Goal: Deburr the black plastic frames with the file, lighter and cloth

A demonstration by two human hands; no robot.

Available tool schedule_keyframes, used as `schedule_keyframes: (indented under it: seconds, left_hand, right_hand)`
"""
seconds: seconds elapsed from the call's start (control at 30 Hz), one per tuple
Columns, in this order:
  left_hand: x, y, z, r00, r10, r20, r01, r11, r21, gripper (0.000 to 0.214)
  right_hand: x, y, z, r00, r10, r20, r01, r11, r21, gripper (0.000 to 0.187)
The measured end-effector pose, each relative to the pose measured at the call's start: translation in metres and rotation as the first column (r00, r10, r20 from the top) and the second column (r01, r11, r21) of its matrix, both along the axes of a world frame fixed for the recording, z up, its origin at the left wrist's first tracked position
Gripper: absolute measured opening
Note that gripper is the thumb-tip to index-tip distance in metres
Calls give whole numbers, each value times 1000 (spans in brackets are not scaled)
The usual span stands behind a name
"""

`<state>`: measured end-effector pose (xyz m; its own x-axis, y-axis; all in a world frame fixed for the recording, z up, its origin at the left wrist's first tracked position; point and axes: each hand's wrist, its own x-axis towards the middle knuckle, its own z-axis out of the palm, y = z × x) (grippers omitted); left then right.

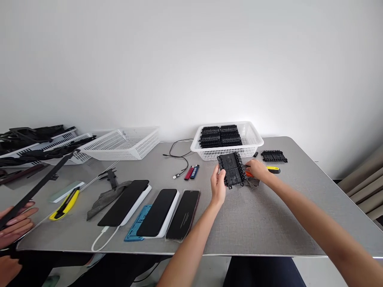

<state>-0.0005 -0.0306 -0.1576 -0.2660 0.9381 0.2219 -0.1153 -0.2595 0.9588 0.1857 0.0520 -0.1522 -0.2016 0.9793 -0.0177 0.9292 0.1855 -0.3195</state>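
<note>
My left hand [218, 187] grips the left edge of a black plastic part [232, 170] with ribs and clips, holding it just above the grey table [263, 223]. My right hand [257, 169] is closed at the part's right edge, with something orange [249, 174] showing under its fingers. A grey cloth [253, 183] lies beneath that hand. Right behind the part stands a white basket [253, 140] stacked with several more of the same black parts [220, 136].
One more black part [273, 156] and a yellow-black cutter [273, 170] lie right of the basket. Three phones [158, 209], a cable [178, 155], lighters [192, 172], an empty white basket [122, 143] and a yellow knife [65, 204] lie to the left. Another person's hands [14, 223] hold a long black strip [38, 186].
</note>
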Motion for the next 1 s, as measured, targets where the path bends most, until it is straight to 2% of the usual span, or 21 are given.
schedule_keyframes:
  seconds: [0.33,0.47,0.57,0.63,0.73,0.8,0.87,1.0]
  left_hand:
    - [-2,1,2,999,25,44,-25,1000,-2,53]
    - [-4,5,3,996,24,91,-21,999,-32,57]
    - [-5,6,3,995,4,97,0,999,-34,59]
    - [-5,6,4,996,-3,87,5,1000,-30,59]
    - [-5,6,4,999,-16,52,17,999,-36,60]
    - [-4,6,4,999,-30,22,30,999,-21,59]
    - [-4,6,4,999,-35,5,36,999,-9,57]
    - [-4,8,2,1000,-13,-3,13,1000,-26,59]
  right_hand:
    - [3,3,-15,997,-44,-58,47,998,48,26]
    - [3,-2,-12,996,-30,-86,37,996,79,22]
    - [0,-13,-5,993,-11,-113,29,987,157,27]
    - [-5,-25,-2,985,96,-144,-62,973,223,29]
    - [-14,-41,-5,893,411,-182,-351,891,286,19]
    - [-21,-48,-12,862,476,-176,-418,862,285,15]
    - [-26,-50,-18,874,454,-172,-402,875,271,14]
    - [-27,-49,-21,915,326,-237,-263,928,262,18]
